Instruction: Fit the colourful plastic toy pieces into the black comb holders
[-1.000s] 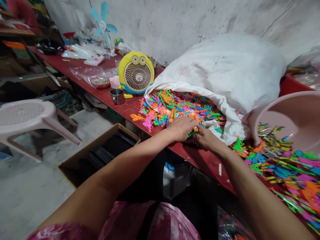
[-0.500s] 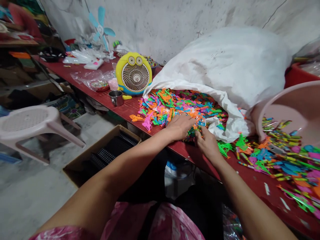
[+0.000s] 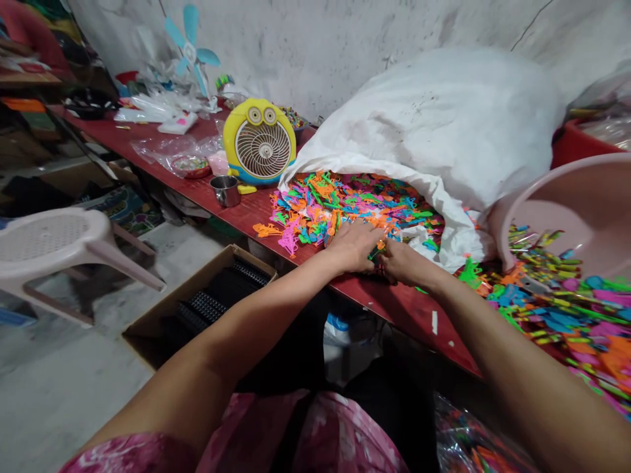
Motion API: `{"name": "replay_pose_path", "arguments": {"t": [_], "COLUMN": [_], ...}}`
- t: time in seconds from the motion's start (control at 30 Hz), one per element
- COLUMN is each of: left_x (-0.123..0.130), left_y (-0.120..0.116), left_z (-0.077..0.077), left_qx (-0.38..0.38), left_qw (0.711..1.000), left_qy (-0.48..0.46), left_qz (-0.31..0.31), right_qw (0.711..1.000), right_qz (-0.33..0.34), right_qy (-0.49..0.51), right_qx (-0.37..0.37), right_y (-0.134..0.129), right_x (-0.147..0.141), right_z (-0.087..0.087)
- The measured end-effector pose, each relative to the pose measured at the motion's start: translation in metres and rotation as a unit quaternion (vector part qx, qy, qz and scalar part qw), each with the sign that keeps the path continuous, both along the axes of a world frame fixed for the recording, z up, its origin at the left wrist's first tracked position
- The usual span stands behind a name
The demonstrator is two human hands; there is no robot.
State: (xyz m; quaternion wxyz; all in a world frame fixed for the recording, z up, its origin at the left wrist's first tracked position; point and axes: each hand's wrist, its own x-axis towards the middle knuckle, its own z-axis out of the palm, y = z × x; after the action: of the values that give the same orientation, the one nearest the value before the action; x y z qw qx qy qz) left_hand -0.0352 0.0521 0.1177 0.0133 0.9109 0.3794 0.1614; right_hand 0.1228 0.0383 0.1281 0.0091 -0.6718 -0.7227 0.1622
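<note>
Right hand (image 3: 404, 263) has moved in close to the left hand (image 3: 355, 246)

Half a second ago there was more room between the two hands. Now their fingertips are close together at the front edge of the red table (image 3: 404, 309). The left hand lies palm down on the bright plastic bits (image 3: 305, 203). Its fingertips are hard to see, so I cannot tell if it is pinching any. The right hand has its fingers bent down by something dark and green, but I cannot tell if it is holding it.

The plastic bits are orange, pink, green and blue. They spill out of the open mouth of a big white sack (image 3: 444, 118), and some lie on the table in front of it. To the left of the sack is a yellow fan (image 3: 265, 151) with two round eyes, with a metal cup (image 3: 225, 192) just beside it. Farther back is a fan with blue blades (image 3: 190, 49).

On the right, a pink tub (image 3: 542, 190) lies tipped over, with stripy sticks (image 3: 542, 253) in its mouth. Down on the floor are a box (image 3: 172, 322) with black things (image 3: 202, 305) inside and a pale stool (image 3: 49, 236).
</note>
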Motion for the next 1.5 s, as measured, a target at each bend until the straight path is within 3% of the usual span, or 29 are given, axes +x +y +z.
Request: {"name": "replay_pose_path", "arguments": {"t": [0.13, 0.2, 0.3, 0.47, 0.57, 0.7, 0.93, 1.27, 1.5], "left_x": [0.001, 0.002, 0.002, 0.003, 0.003, 0.003, 0.004, 0.006, 0.007], "left_y": [0.001, 0.001, 0.004, 0.010, 0.011, 0.012, 0.012, 0.009, 0.009], "left_z": [0.001, 0.002, 0.005, 0.003, 0.001, -0.001, 0.001, 0.003, 0.004], "left_qx": [-0.006, -0.006, -0.013, -0.003, 0.011, 0.015, 0.012, 0.000, -0.011], "left_qw": [1.000, 1.000, 0.999, 0.998, 0.998, 0.997, 0.997, 0.998, 0.998], "left_qy": [0.005, 0.018, 0.042, 0.059, 0.062, 0.069, 0.074, 0.064, 0.062], "left_qz": [0.017, 0.019, 0.008, 0.001, -0.004, -0.005, -0.008, 0.002, 0.001], "right_qw": [0.989, 0.971, 0.955, 0.930, 0.919, 0.918, 0.925, 0.967, 0.976], "right_qz": [-0.037, -0.057, -0.063, -0.009, 0.010, 0.042, 0.061, 0.092, 0.138], "right_qy": [0.123, 0.222, 0.289, 0.248, 0.202, 0.144, 0.136, 0.101, 0.081], "right_qx": [-0.076, -0.073, 0.034, 0.271, 0.339, 0.366, 0.350, 0.214, 0.150], "right_y": [-0.002, -0.007, -0.016, -0.030, -0.033, -0.030, -0.025, -0.027, 0.003], "right_x": [0.001, 0.005, 0.013, 0.018, 0.019, 0.022, 0.028, 0.025, 0.032], "right_z": [0.004, -0.001, -0.019, -0.058, -0.074, -0.081, -0.077, -0.039, -0.020]}}
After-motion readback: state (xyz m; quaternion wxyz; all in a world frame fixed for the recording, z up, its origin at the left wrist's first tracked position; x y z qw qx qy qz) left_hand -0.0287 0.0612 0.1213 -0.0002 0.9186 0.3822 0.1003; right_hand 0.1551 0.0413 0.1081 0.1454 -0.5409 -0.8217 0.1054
